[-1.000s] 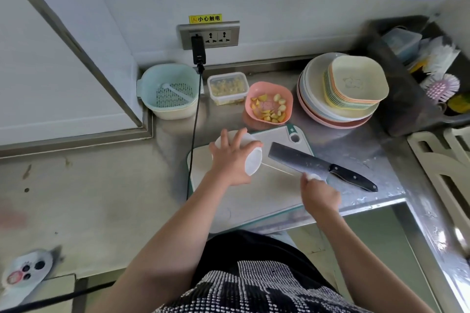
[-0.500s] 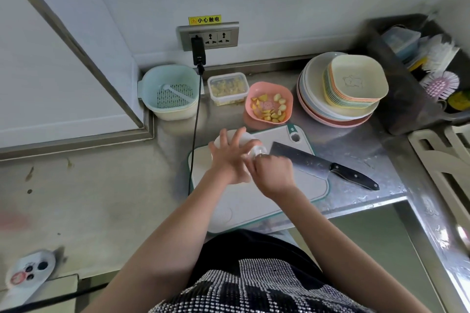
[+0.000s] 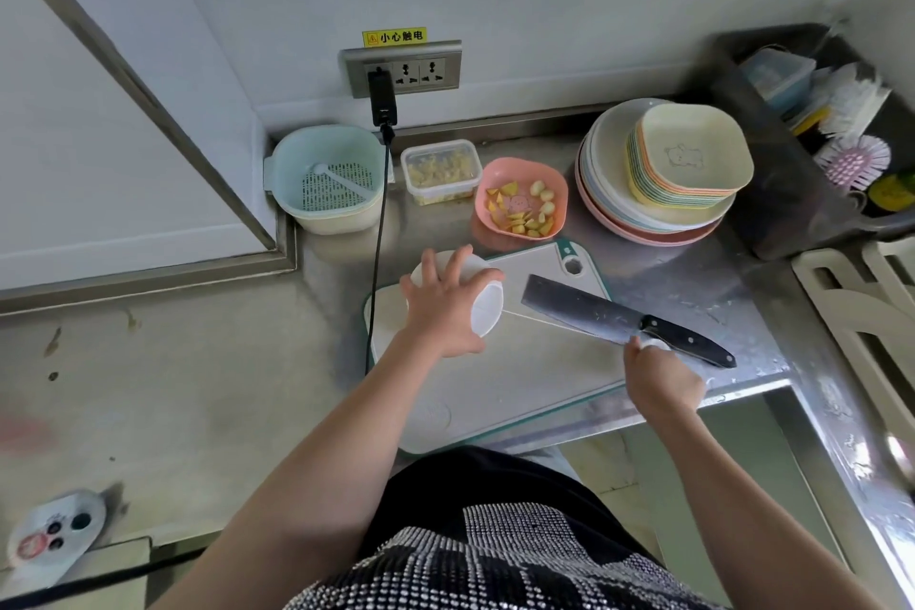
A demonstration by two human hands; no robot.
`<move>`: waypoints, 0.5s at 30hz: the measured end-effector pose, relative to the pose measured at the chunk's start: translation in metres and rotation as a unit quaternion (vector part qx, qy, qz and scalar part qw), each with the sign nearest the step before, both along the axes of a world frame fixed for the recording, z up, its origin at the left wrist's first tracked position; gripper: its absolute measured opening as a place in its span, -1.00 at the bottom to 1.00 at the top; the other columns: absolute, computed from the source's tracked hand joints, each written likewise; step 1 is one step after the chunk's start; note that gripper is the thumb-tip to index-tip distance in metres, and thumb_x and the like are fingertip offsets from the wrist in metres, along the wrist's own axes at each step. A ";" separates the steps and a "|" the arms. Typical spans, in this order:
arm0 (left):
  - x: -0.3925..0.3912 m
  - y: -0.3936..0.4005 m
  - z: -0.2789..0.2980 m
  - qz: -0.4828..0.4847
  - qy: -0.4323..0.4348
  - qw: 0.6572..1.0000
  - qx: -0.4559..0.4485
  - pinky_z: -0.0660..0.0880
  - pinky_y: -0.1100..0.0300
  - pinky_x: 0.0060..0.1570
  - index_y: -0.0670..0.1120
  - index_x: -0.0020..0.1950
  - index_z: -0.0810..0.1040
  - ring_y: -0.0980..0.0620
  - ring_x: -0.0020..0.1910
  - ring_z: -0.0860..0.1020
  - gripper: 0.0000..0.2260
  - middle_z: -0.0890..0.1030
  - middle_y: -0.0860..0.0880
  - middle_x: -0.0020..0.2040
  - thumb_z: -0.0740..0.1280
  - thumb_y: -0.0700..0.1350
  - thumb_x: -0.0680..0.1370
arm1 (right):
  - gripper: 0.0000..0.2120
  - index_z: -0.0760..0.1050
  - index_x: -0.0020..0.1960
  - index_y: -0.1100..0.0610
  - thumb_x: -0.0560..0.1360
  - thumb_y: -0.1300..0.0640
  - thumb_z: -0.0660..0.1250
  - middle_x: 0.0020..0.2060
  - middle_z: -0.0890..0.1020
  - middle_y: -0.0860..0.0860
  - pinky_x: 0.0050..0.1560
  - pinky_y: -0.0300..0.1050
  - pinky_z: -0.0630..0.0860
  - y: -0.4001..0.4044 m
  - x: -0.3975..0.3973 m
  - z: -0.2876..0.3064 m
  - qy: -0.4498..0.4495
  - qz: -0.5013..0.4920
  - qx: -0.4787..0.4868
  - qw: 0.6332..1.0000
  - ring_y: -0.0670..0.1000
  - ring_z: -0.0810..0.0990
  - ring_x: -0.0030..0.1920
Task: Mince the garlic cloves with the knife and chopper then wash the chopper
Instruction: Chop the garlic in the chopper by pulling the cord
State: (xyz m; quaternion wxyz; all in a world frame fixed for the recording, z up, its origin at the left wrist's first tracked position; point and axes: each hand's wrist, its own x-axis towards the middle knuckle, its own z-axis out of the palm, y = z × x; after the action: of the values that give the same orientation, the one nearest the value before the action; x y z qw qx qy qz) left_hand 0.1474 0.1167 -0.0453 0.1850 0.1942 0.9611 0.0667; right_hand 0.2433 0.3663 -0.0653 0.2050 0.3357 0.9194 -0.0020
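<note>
A pull-cord chopper point(image 3: 470, 297) is shown standing at the far left corner of the cutting board point(image 3: 534, 376), which lies on the steel table point(image 3: 693, 292). The left hand point(image 3: 445, 312) is spread over the chopper's lid, fingers curved round it, and the white body is held down against the board. The right hand point(image 3: 661, 379) is closed round a small white pull handle point(image 3: 653, 343), drawn out toward the near right; a thin cord point(image 3: 544, 318) is seen stretched from the chopper, past the near edge of the blade, to that handle. The knife point(image 3: 614, 318) lies flat on the board, untouched, its black handle projecting past the board's right edge. Behind the board, a pink bowl point(image 3: 520, 198) with cut pieces and whole cloves and a clear tub point(image 3: 440, 171) of pale chopped matter are visible. The knife work is judged to be set aside and the mincing by cord pulls to be under way; the contents of the chopper cannot be seen, so the fineness reached cannot be told. Emptying and washing of the chopper are not yet done.
</note>
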 end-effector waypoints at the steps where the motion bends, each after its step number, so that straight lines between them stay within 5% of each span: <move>1: 0.000 0.000 0.000 0.000 -0.002 1.000 -0.001 0.22 -0.27 0.24 0.33 0.38 0.13 -0.31 0.45 -0.07 -0.18 -0.07 0.07 0.51 0.50 0.06 0.24 | -0.43 0.52 0.16 0.21 0.65 -0.09 -0.17 0.04 0.63 0.19 -0.07 -0.06 0.40 -0.010 -0.009 0.005 0.009 -0.004 -0.017 1.000 0.17 0.60 0.04; 4: 0.000 0.000 0.000 -0.002 -0.005 1.000 -0.002 0.21 -0.29 0.25 0.33 0.38 0.13 -0.32 0.45 -0.08 -0.19 -0.08 0.06 0.52 0.50 0.07 0.26 | -0.52 0.46 0.20 0.19 0.67 -0.04 -0.14 0.09 0.61 0.20 -0.02 -0.04 0.43 -0.064 -0.037 0.026 0.045 0.130 -0.058 0.989 0.18 0.59 0.08; 8: 0.000 0.001 0.000 0.001 0.000 1.000 -0.006 0.19 -0.29 0.25 0.35 0.39 0.13 -0.31 0.46 -0.11 -0.27 -0.09 0.06 0.53 0.43 0.12 0.32 | -0.59 0.45 0.15 0.17 0.67 -0.02 -0.08 0.02 0.62 0.16 -0.20 -0.09 0.32 -0.135 -0.056 0.041 0.068 0.321 -0.090 0.940 0.21 0.59 0.02; 15: 0.001 0.000 0.000 0.004 0.002 1.000 0.000 0.20 -0.27 0.24 0.34 0.38 0.13 -0.31 0.46 -0.09 -0.19 -0.07 0.06 0.52 0.49 0.06 0.26 | -0.49 0.46 0.12 0.19 0.65 -0.13 -0.13 -0.03 0.64 0.15 -0.18 -0.10 0.37 -0.069 -0.033 0.003 0.048 0.198 -0.068 0.977 0.17 0.61 -0.02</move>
State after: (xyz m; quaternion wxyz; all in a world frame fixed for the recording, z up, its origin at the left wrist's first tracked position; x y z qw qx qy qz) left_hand 0.1485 0.1170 -0.0452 0.1826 0.1908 0.9622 0.0668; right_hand 0.2107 0.2972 -0.0627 0.1792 0.1320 0.9741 -0.0401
